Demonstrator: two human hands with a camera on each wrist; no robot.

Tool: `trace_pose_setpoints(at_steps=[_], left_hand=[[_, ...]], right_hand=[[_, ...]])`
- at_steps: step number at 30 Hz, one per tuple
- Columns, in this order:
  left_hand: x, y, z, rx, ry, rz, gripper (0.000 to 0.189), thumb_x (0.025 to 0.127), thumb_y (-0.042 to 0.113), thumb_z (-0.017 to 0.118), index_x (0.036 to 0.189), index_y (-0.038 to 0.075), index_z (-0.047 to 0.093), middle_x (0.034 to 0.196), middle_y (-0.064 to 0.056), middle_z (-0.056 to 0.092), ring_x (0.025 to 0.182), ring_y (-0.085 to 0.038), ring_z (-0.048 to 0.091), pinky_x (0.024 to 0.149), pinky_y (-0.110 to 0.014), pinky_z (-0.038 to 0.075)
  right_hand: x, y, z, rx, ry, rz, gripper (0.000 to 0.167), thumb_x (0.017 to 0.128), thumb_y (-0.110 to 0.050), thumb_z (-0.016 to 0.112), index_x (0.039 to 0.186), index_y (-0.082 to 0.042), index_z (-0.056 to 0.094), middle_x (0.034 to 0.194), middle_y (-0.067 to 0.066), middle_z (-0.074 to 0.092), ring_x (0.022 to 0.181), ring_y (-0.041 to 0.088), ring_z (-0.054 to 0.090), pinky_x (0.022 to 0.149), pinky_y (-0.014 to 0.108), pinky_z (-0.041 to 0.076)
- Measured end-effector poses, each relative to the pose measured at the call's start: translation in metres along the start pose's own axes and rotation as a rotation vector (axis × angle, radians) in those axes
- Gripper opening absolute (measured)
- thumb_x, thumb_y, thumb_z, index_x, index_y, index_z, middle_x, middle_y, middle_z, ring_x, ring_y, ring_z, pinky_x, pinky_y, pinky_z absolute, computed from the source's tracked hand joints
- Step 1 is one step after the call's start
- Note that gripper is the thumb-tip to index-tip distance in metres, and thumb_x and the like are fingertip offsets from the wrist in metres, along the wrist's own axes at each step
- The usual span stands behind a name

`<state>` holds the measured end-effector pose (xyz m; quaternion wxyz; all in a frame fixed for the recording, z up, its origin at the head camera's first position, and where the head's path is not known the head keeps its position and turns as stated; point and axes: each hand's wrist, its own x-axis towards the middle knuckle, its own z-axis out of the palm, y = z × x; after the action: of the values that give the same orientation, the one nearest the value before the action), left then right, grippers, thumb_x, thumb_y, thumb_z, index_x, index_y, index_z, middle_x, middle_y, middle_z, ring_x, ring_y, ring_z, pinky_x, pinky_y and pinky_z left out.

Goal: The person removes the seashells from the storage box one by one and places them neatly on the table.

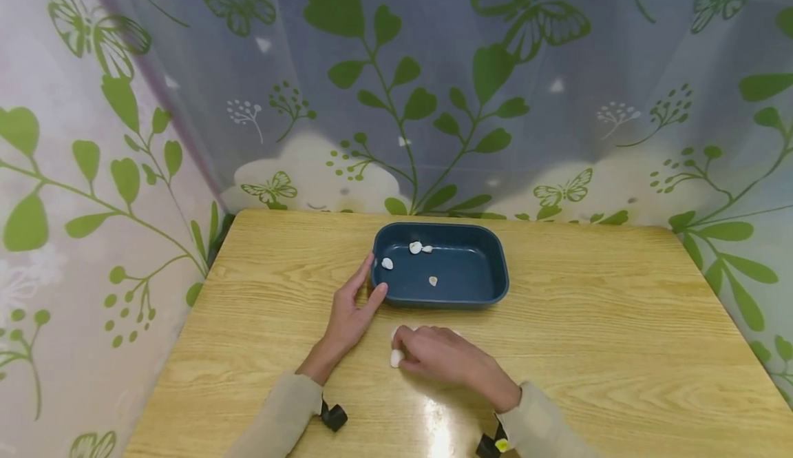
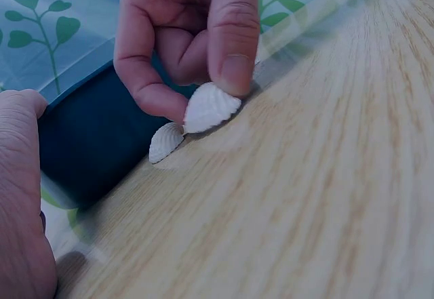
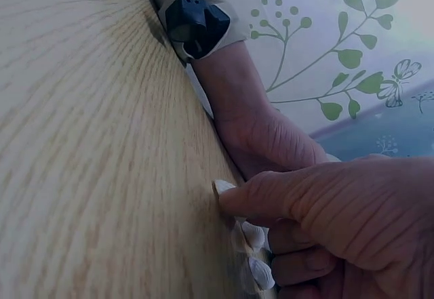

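My right hand [image 1: 442, 356] pinches a white ribbed seashell [image 2: 211, 108] between thumb and finger, low over the tabletop in front of the tray. Right beside it on the wood lies a smaller white shell [image 2: 167, 143]. Two more shells [image 3: 253, 235] show under the right hand's fingers in the right wrist view; in the head view that hand mostly covers them. With fingers extended, my left hand [image 1: 348, 315] touches the front left corner of a dark blue rectangular tray [image 1: 441, 302], thumb at the rim and fingers along the left wall.
Several small shells lie inside the tray, among them a white one [image 1: 387, 264] near its left wall and a tan one [image 1: 433, 281] near the front. The wooden table [image 1: 588, 320] ends at the back against a leaf-patterned curtain [image 1: 434, 100].
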<state>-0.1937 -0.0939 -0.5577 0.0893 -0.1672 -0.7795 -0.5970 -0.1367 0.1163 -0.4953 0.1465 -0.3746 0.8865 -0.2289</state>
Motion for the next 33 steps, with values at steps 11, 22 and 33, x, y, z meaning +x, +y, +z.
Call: trace_pose_setpoints(at_steps=[11, 22, 33], left_hand=[[0.000, 0.002, 0.000, -0.029, 0.002, 0.003, 0.063, 0.104, 0.019, 0.066, 0.161, 0.013, 0.040, 0.165, -0.003, 0.039, 0.154, -0.025, 0.035, 0.127, -0.042, 0.029], [0.000, 0.000, 0.000, -0.006, -0.020, -0.012, 0.063, 0.107, 0.028, 0.063, 0.163, 0.017, 0.036, 0.166, 0.004, 0.036, 0.155, -0.018, 0.032, 0.128, -0.040, 0.027], [0.001, 0.001, -0.001, -0.011, -0.020, -0.010, 0.064, 0.106, 0.028, 0.064, 0.163, 0.017, 0.037, 0.166, 0.005, 0.036, 0.155, -0.015, 0.032, 0.128, -0.037, 0.027]], right_hand=[[0.001, -0.001, 0.001, -0.049, -0.001, 0.020, 0.007, 0.100, -0.015, 0.070, 0.105, -0.012, 0.068, 0.084, -0.008, 0.067, 0.065, -0.002, 0.053, 0.059, 0.017, 0.048], [-0.008, 0.006, -0.023, 0.079, 0.058, 0.022, 0.016, 0.102, -0.015, 0.067, 0.117, -0.008, 0.069, 0.060, -0.015, 0.043, 0.051, -0.001, 0.036, 0.049, 0.017, 0.031], [-0.015, 0.011, -0.054, 0.061, 0.207, 0.013, 0.013, 0.103, -0.016, 0.067, 0.114, -0.008, 0.068, 0.057, -0.014, 0.041, 0.047, -0.001, 0.035, 0.046, 0.019, 0.031]])
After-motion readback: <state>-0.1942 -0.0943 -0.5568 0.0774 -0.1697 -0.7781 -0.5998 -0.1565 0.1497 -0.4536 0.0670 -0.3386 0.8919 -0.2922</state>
